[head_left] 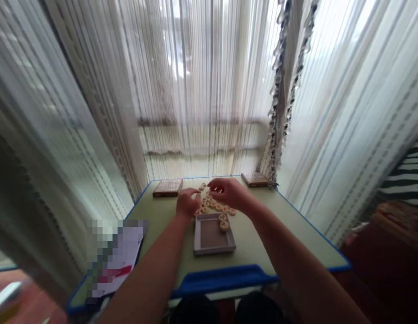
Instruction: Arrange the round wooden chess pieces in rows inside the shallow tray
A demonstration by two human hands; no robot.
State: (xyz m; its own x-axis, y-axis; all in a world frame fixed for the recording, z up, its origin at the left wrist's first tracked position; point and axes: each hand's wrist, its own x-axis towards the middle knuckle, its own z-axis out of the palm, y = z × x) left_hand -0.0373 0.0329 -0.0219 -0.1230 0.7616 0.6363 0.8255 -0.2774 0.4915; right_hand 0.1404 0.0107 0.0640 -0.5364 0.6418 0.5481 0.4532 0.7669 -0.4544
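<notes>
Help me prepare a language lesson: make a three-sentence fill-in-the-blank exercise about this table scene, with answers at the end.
Inside the shallow, rectangular, pale grey box, ___ round, pale wooden pieces show.
The pale green tabletop has a ___ edge.
Flat, brown, rectangular boxes lie near its far-left and far-___ corners.
Missing words: two; blue; right.

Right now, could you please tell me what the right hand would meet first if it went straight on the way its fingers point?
Probably the small round pieces at the far end of the scatter, just left of the right hand; depth is unclear, so it might pass above them.
</notes>
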